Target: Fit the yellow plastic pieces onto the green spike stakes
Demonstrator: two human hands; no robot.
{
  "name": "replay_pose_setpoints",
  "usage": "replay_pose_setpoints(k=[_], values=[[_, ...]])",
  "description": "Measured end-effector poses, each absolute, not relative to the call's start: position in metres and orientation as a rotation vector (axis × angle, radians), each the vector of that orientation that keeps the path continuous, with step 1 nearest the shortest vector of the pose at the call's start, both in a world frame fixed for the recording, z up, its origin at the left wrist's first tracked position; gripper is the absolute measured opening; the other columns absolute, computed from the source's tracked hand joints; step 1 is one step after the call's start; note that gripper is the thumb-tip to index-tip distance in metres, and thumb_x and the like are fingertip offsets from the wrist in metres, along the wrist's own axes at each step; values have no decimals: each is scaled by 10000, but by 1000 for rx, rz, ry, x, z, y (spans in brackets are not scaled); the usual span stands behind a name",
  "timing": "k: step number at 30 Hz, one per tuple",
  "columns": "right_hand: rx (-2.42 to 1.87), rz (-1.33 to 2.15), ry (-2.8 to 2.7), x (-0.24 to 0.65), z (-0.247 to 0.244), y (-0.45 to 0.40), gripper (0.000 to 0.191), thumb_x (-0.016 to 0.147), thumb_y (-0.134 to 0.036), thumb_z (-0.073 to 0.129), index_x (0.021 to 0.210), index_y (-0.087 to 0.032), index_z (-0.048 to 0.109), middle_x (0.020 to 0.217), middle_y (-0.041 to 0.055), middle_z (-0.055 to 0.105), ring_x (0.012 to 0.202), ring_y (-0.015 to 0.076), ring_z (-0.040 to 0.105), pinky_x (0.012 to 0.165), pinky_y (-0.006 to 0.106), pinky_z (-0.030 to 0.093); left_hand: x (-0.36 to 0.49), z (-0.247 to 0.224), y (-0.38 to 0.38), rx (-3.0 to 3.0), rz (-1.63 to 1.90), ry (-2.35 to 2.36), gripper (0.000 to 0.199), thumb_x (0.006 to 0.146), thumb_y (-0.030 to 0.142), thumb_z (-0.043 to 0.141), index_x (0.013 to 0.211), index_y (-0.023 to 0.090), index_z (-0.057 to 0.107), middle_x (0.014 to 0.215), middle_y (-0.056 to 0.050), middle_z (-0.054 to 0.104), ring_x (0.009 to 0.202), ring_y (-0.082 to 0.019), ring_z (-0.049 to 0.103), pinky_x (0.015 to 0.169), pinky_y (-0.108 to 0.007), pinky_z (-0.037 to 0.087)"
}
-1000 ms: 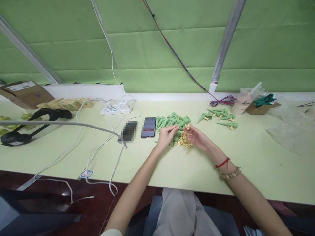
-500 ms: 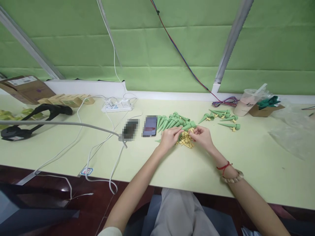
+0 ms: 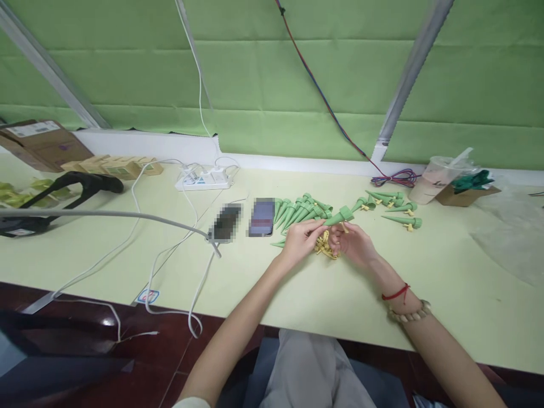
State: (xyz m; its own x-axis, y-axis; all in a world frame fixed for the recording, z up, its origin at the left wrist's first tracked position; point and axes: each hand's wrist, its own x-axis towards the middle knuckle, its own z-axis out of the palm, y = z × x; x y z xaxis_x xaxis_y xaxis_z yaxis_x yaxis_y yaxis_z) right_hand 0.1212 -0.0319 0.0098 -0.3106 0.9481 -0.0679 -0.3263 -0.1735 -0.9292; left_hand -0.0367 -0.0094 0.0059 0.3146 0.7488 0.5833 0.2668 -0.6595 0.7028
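Note:
A green plant-watering spike point(image 3: 340, 216) is pinched in my left hand point(image 3: 300, 241), its wide capped end pointing up and right. My right hand point(image 3: 356, 243) is closed, with curled fingers, at a small yellow valve point(image 3: 345, 227) just under the spike's cap. How far the valve sits in the spike cannot be made out. Below and between my hands lies a heap of yellow valves point(image 3: 325, 246), partly covered by my fingers. Behind my left hand is a pile of green spikes point(image 3: 301, 211). To the right lie several spikes with yellow valves on them point(image 3: 402, 221).
Two phones, one dark point(image 3: 225, 222) and one lit point(image 3: 261, 217), lie left of the pile. White cables run from a power strip point(image 3: 206, 179). A drink cup point(image 3: 433, 180), a small cardboard box point(image 3: 463, 195) and a clear plastic bag point(image 3: 505, 238) are at the right.
My hands have lifted the spike slightly up and right, away from the pile. The yellow valve has come up under the spike's cap. The view has shifted slightly.

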Motion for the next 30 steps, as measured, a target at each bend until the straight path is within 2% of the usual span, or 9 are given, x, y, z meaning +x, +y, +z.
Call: replay_pose_setpoints(k=[2, 6, 10, 13, 16, 19, 21, 25, 30], values=[[-798, 1724, -1060, 125, 12, -36, 259, 676, -460, 525, 637, -204, 521, 557, -8, 465, 490, 126, 478, 406, 247, 420, -36, 8, -11, 2047, 1284, 817, 245, 825, 280, 502, 878, 153, 705, 722, -51, 668, 617, -129, 564, 551, -244, 421], [-825, 1687, -1172, 133, 8, -38, 297, 660, -507, 507, 622, -213, 518, 502, -17, 426, 417, 115, 416, 342, 240, 355, -37, 9, -12, 1957, 1098, 768, 273, 829, 305, 490, 859, 138, 704, 693, -40, 657, 517, -103, 519, 472, -224, 385], [-927, 1609, -1209, 134, 4, -33, 302, 621, -492, 600, 649, -192, 575, 506, -14, 498, 390, 88, 403, 345, 227, 369, -43, 7, -6, 2142, 1055, 841, 263, 836, 314, 484, 901, 171, 695, 763, -48, 679, 633, -135, 567, 558, -242, 419], [-999, 1547, -1281, 133, 3, -26, 293, 626, -446, 662, 700, -164, 634, 594, 15, 609, 440, 95, 504, 421, 236, 445, -48, 4, 1, 2442, 1129, 974, 260, 858, 292, 452, 925, 178, 675, 785, -62, 673, 719, -161, 564, 631, -272, 417], [-1134, 1322, -1398, 132, -2, -20, 277, 613, -389, 705, 761, -157, 679, 695, 45, 674, 584, 155, 617, 556, 296, 517, -50, 0, 6, 2719, 1138, 1025, 290, 879, 293, 399, 934, 159, 650, 725, -75, 643, 723, -175, 536, 639, -287, 394], [-1222, 998, -1409, 129, -10, -16, 262, 592, -369, 719, 755, -165, 697, 718, 53, 692, 668, 213, 651, 620, 354, 537, -49, -4, 7, 2823, 1148, 1053, 292, 882, 303, 388, 939, 161, 637, 688, -62, 620, 699, -171, 528, 640, -289, 384], [-1212, 902, -1371, 127, -13, -16, 253, 603, -374, 712, 754, -171, 698, 734, 51, 698, 695, 222, 658, 652, 366, 543, -46, -7, 6, 2789, 1198, 1087, 295, 880, 317, 393, 947, 160, 634, 690, -54, 619, 674, -160, 530, 640, -283, 388], [-1147, 1086, -1253, 127, -9, -18, 316, 627, -441, 699, 770, -159, 679, 747, 61, 697, 651, 182, 657, 633, 317, 554, -44, -9, 5, 2654, 1310, 1141, 316, 879, 330, 399, 938, 140, 645, 704, -56, 629, 639, -142, 537, 619, -266, 395], [-979, 1603, -1097, 133, 1, -17, 513, 750, -619, 476, 864, -153, 657, 753, 66, 675, 532, 109, 600, 499, 232, 529, -44, -10, 10, 2480, 1399, 1067, 307, 871, 334, 420, 928, 149, 659, 702, -46, 629, 663, -136, 537, 635, -261, 414]])
